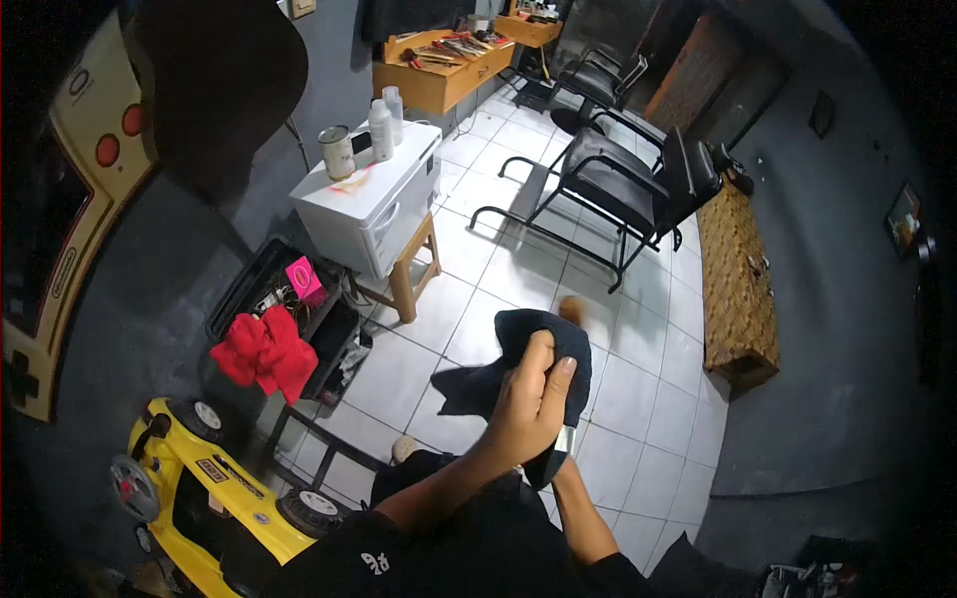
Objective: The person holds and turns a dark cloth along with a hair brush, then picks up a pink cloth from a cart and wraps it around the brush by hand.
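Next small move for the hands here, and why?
I'd probably have the left hand ease the dark cloth slightly toward the silvery part below it. That hand has the cloth gripped, while the silvery part shows uncovered right under it. The right hand, mostly hidden, is close by and could perhaps steady things.

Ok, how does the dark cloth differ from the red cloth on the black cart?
The dark cloth is near-black; the red cloth is bright red. The dark cloth is gripped in the left hand, while the red cloth lies bunched on the black cart. Both look soft and creased.
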`<state>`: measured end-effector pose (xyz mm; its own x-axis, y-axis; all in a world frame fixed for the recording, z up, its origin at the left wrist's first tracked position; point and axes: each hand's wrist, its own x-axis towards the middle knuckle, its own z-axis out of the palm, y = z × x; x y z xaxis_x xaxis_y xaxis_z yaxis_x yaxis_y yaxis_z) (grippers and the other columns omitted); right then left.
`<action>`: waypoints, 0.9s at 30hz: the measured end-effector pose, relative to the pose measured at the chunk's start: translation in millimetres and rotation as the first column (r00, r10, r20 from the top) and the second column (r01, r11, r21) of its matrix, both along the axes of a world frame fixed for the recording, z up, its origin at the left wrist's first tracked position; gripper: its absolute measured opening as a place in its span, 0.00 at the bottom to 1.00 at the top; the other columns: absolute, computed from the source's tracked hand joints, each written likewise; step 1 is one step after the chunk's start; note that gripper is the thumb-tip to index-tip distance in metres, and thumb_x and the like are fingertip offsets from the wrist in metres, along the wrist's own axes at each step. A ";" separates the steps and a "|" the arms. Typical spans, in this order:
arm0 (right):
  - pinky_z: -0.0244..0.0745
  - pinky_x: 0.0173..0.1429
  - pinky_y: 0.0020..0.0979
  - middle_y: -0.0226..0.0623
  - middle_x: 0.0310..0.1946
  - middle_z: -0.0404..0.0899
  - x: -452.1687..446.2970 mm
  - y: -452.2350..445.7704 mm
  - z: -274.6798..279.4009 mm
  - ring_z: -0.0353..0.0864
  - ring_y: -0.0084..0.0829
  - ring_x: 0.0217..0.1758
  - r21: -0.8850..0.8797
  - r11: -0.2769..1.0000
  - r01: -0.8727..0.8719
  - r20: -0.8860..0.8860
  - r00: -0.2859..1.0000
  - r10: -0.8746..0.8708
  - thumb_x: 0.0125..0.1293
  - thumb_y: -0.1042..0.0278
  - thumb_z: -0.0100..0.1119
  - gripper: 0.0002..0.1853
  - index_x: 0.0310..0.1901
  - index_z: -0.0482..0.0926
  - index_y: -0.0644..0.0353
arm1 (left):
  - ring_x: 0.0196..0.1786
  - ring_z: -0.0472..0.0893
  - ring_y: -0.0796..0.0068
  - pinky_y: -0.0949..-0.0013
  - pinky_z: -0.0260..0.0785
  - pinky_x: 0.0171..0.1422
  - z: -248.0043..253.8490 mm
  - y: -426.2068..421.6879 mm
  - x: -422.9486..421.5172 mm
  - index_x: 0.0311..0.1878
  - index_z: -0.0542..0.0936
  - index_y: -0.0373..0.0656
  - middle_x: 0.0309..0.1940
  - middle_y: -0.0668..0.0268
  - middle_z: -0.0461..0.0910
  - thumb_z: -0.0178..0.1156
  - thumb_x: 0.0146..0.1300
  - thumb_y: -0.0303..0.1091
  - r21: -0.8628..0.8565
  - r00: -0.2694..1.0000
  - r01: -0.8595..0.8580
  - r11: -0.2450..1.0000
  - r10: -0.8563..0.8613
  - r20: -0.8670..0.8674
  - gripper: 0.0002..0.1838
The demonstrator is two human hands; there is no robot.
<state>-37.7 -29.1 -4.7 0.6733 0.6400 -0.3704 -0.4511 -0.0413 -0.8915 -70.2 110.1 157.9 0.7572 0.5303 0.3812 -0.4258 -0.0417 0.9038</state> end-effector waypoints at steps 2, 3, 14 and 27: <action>0.64 0.25 0.35 0.39 0.23 0.69 3.5 2.7 -74.3 0.68 0.35 0.22 -0.179 0.975 -0.129 0.304 0.936 0.180 0.61 0.26 0.32 0.38 0.34 0.73 0.61 | 0.24 0.60 0.82 0.75 0.58 0.29 -22.1 10.8 4.3 0.38 0.64 0.36 0.20 0.67 0.61 0.48 0.66 0.26 -0.103 0.992 0.128 0.986 -0.127 0.017 0.04; 0.67 0.28 0.37 0.42 0.25 0.72 6.0 -3.1 -126.6 0.71 0.38 0.25 -0.293 0.940 -0.175 0.476 0.826 0.302 0.61 0.26 0.33 0.39 0.35 0.75 0.62 | 0.26 0.61 0.85 0.78 0.57 0.30 -14.7 18.4 1.9 0.38 0.65 0.36 0.20 0.71 0.62 0.49 0.66 0.26 -0.192 0.978 0.207 0.959 -0.201 0.047 0.04; 0.73 0.48 0.45 0.50 0.41 0.80 -15.0 -90.6 -213.6 0.79 0.49 0.45 -0.973 0.186 -0.137 0.049 0.662 0.748 0.66 0.43 0.36 0.29 0.39 0.81 0.60 | 0.37 0.67 0.89 0.88 0.58 0.41 14.7 41.5 -20.9 0.49 0.67 0.37 0.36 0.73 0.71 0.46 0.64 0.18 -0.521 0.988 0.079 0.850 0.001 0.152 0.11; 0.52 0.16 0.23 0.24 0.12 0.56 -1.9 -1.3 46.8 0.53 0.18 0.12 0.132 0.988 0.079 -0.004 0.997 -0.079 0.66 0.30 0.28 0.33 0.27 0.65 0.56 | 0.60 0.66 0.71 0.72 0.55 0.64 -7.4 8.4 0.9 0.63 0.55 0.27 0.59 0.53 0.65 0.45 0.65 0.22 -0.179 0.958 0.265 0.948 -0.280 -0.064 0.24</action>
<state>-39.6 -30.4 42.1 0.7241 0.6279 -0.2855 -0.4474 0.1124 -0.8873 -69.2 118.5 150.4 0.9078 0.3498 0.2312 -0.3193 0.2193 0.9219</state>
